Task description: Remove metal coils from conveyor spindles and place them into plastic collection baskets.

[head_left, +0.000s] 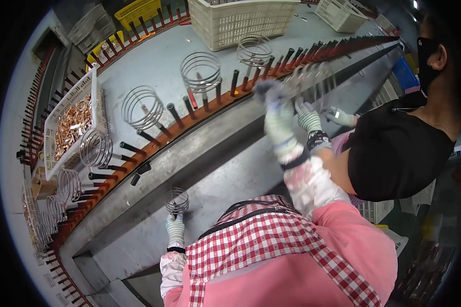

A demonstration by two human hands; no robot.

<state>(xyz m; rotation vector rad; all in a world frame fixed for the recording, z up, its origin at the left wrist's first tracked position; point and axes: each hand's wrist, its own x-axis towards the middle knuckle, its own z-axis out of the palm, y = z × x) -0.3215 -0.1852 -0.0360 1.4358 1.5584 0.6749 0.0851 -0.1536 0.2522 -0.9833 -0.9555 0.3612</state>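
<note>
My left hand (pixel 175 228), in a striped pale glove, is closed on a small wire coil (pixel 177 201) over the grey metal ledge at lower centre. The coil stands up from the fingers. My right hand (pixel 277 105) reaches forward to the row of dark-tipped red pegs (pixel 234 83); motion smears its fingers, so I cannot tell what they hold. Just right of it is a large blurred wire coil (pixel 317 84), close to a co-worker's gloved hand (pixel 308 118). More wire coils (pixel 201 70) hang on or beside pegs along the curved rail.
A white basket of copper-coloured parts (pixel 72 123) sits at left, and a cream crate (pixel 243 23) at the back. Two loose black caps (pixel 135 179) lie on the ledge. A co-worker in black (pixel 399 148) stands close at right, with another gloved hand (pixel 339 116) near the rail.
</note>
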